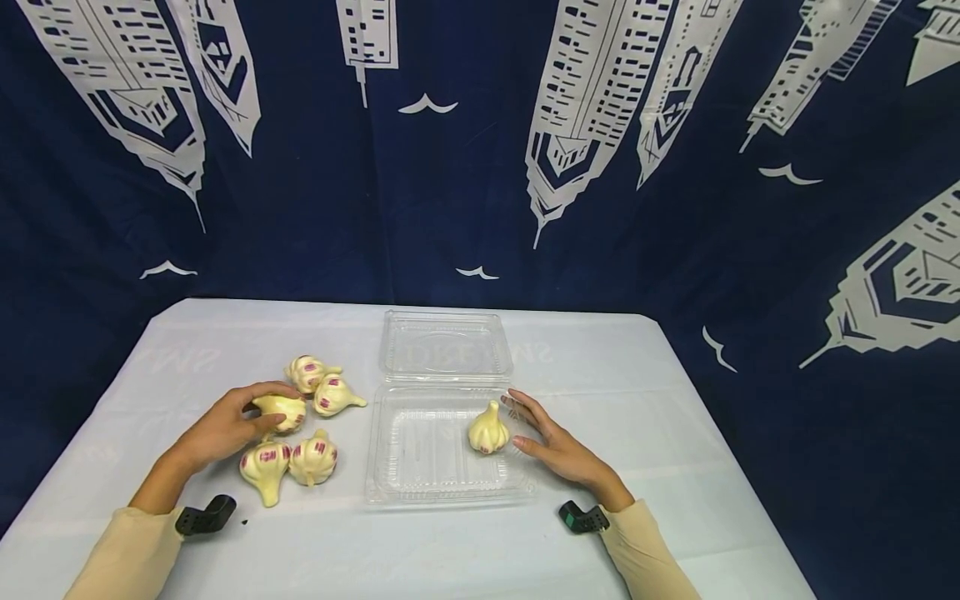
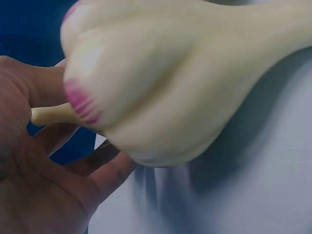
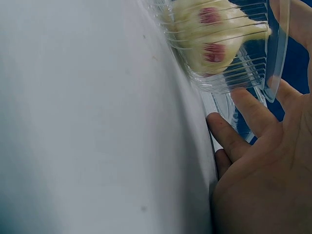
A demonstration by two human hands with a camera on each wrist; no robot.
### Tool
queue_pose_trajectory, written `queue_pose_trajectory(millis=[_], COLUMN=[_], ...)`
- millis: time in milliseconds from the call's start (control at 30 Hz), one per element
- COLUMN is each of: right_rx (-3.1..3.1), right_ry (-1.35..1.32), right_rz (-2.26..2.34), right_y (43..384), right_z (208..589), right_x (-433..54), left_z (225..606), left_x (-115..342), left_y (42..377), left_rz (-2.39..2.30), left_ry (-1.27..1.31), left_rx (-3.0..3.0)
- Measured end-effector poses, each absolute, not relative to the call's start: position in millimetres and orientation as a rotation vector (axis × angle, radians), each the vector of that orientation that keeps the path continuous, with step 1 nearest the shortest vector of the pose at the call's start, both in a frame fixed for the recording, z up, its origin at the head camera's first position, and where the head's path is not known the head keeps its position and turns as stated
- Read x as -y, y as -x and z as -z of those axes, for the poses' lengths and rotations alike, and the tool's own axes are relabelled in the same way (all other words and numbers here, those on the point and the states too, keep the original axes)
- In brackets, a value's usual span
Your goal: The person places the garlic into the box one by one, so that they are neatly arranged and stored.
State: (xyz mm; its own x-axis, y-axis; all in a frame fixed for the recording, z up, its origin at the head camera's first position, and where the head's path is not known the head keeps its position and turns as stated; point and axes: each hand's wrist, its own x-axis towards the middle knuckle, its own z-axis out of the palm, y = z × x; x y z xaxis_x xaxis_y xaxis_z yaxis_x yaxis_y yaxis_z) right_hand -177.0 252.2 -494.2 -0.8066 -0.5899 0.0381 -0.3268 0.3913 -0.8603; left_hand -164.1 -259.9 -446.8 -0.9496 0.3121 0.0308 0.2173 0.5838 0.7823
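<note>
In the head view my left hand [image 1: 227, 425] grips a pale yellow garlic bulb [image 1: 279, 412] with pink marks, thumb on one side and fingers on the other. The left wrist view has a large garlic bulb [image 2: 161, 83] in front, and only a stem [image 2: 53, 115] of another shows near the palm. Another garlic bulb [image 1: 488, 429] stands stem up inside the right part of a clear plastic container [image 1: 420, 458]. My right hand [image 1: 562, 450] is at the container's right side, fingers spread and holding nothing; its fingertips [image 3: 239, 95] are by the ribbed wall.
Two garlic bulbs, one [image 1: 307, 373] behind another [image 1: 335, 395], lie beyond my left hand. Two more, one [image 1: 266, 468] and another [image 1: 313, 458], lie nearer me. The container's lid [image 1: 446, 346] lies flat open behind it. A white cloth covers the table [image 1: 300, 558]; a dark blue printed curtain [image 1: 450, 192] hangs behind.
</note>
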Motion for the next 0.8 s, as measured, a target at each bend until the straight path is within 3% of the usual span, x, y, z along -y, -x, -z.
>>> queue_pose_trajectory(millis=[800], right_rx=[-2.361], right_ry=[0.803], right_rz=[1.389], right_y=[176.9], right_z=[495.3], right_x=[-252.5], left_z=[406.1], left_x=[225.7], left_y=[161.7], left_rz=[-1.359], left_ry=[-0.597], left_rx=[-2.762])
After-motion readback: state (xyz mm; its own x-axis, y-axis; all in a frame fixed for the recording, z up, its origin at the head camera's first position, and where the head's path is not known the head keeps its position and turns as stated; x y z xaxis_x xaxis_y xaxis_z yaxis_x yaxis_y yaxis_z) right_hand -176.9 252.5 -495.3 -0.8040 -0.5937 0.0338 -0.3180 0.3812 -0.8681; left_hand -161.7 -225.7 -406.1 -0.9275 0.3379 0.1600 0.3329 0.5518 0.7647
